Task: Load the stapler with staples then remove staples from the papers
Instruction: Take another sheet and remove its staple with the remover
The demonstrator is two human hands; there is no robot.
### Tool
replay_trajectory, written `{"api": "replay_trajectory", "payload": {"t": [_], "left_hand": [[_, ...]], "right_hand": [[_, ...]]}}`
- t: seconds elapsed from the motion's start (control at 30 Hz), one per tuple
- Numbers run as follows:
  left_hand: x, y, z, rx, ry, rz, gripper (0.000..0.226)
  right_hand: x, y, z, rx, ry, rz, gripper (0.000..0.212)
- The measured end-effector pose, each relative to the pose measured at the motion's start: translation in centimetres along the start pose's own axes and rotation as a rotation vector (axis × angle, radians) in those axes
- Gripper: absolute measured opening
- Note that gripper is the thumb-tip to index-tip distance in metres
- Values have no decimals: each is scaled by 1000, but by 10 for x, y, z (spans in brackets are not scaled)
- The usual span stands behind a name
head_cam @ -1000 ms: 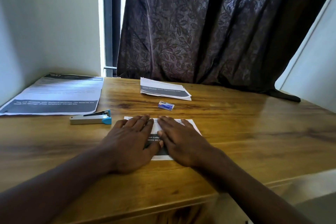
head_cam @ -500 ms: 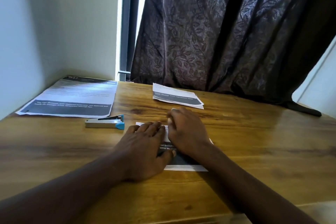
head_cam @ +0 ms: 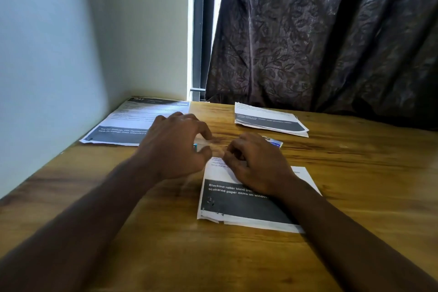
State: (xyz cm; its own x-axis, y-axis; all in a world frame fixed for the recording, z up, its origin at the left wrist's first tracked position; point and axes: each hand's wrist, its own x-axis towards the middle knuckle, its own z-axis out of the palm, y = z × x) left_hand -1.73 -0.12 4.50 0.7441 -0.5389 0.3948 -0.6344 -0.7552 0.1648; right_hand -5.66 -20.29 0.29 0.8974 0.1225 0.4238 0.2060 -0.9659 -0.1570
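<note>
My left hand [head_cam: 175,147] is curled over the stapler [head_cam: 206,143], a pale bar with a blue end, blurred between thumb and fingers. My right hand [head_cam: 257,163] lies with bent fingers on the top edge of the stapled papers [head_cam: 246,208], its fingertips right at the stapler's near end; whether they grip it is unclear. Several staples show at the papers' lower left corner [head_cam: 212,202]. The small blue staple box [head_cam: 276,142] peeks out behind my right hand.
A large printed sheet [head_cam: 128,123] lies at the back left by the wall [head_cam: 47,54]. A second stack of papers [head_cam: 267,118] sits at the back centre under the dark curtain [head_cam: 308,42]. All rest on a wooden table [head_cam: 355,173].
My left hand left the stapled papers and went up and left onto the stapler. My right hand drew back from flat to curled, fingertips meeting the stapler. The view tilted down and closer.
</note>
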Motion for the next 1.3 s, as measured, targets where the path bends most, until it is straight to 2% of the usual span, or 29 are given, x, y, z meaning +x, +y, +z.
{"api": "replay_trajectory", "payload": {"t": [0.13,0.23,0.33,0.53,0.77,0.9,1.03,1.2,1.3], "left_hand": [[0,-13,0,-160,0,-57,43],[1,-27,1,-8,-182,-45,54],[0,-46,3,61,-262,-32,62],[-3,-71,10,-97,-104,-20,63],[-4,-73,20,-175,-115,33,37],[-5,-67,20,-426,-24,7,34],[-7,-58,16,-769,-102,-17,28],[-10,-56,13,-846,-231,8,30],[-9,-56,15,-832,-238,19,32]], "right_hand": [[-2,-6,-3,-71,-41,-52,38],[-1,-6,-3,-44,-27,-66,34],[0,-3,-1,-24,-35,-67,32],[0,-1,0,25,-60,-39,27],[-1,-1,0,22,-27,-55,27],[-2,-4,-2,26,29,-66,30],[-4,-8,-2,61,71,-107,23],[-5,-7,-2,78,76,-111,22],[-4,-7,-3,84,88,-117,22]]}}
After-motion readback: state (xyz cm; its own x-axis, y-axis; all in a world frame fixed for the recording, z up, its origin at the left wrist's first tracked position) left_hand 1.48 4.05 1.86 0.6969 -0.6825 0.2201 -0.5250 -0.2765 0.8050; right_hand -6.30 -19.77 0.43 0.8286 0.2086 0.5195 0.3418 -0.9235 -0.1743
